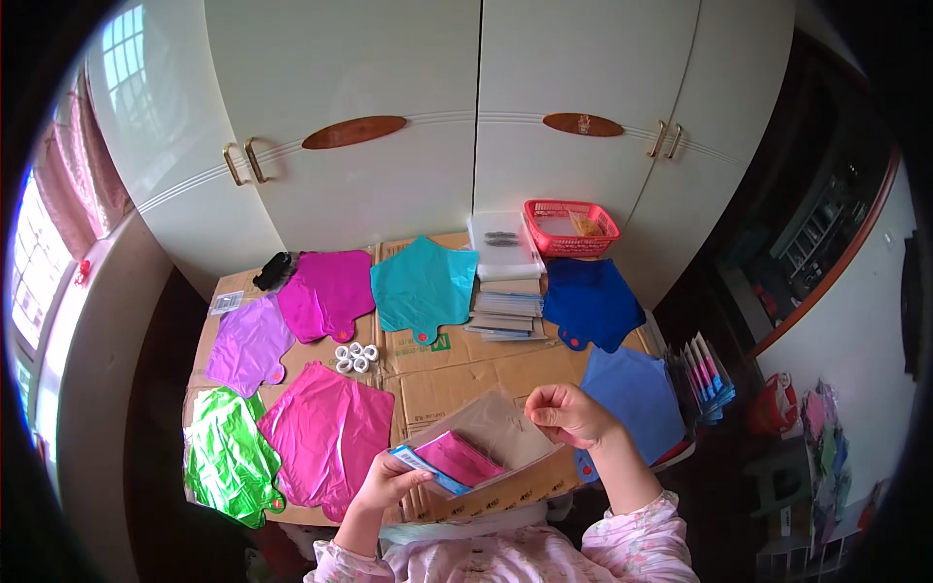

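My left hand grips the lower left end of a clear plastic bag, thumb on top. Inside the bag lies a folded pink foil piece, with a blue-and-white card along its left edge. My right hand is closed in a pinch at the bag's upper right end. What its fingertips hold, if anything, is too small to make out. Flat foil balloons lie about the table: pink, green, lilac, magenta, teal, dark blue and light blue.
Cardboard covers the table. White rolls sit left of centre. At the back stand stacked cards, clear bags and a red basket. Filled packets stand at the right edge. White cabinets rise behind.
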Demonstrator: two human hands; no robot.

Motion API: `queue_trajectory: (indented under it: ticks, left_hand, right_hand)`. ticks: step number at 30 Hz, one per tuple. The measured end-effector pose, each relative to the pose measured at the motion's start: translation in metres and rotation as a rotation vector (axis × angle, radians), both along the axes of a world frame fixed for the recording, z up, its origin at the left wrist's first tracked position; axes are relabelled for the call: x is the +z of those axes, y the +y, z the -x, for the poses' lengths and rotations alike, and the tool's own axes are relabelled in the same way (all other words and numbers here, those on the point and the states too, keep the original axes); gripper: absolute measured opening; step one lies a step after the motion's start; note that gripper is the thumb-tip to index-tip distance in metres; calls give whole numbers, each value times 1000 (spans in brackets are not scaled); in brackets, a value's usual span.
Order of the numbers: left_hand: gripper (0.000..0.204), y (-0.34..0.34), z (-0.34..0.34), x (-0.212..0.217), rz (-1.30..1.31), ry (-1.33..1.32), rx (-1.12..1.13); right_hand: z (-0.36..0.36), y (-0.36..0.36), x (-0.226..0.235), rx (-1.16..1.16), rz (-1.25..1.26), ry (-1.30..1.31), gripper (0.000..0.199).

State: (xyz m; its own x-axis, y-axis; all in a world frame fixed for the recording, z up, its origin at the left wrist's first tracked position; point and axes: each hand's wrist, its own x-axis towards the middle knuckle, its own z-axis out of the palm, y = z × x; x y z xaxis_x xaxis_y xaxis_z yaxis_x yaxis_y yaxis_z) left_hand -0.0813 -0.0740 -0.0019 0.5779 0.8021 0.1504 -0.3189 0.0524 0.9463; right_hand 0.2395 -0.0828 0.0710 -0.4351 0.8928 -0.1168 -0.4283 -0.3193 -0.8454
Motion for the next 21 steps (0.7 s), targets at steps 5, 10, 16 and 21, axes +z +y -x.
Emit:
queue_trajectory:
  ticks: [5,10,16,21]
  left_hand:
    - [14,2,2,-9,56,-19,45]
    - [16,-2,-2,-7,134,-14,172]
    - [17,-8,-14,-7,253,23,263]
    - [27,-7,-22,6,-37,795,419]
  right_hand:
    - [5,-2,5,15,35,39,16]
    - [14,-3,10,-145,-140,-166,19]
    - [18,10,-4,-297,-278,-645,16]
    - [9,47,-42,-351,-294,-763,16]
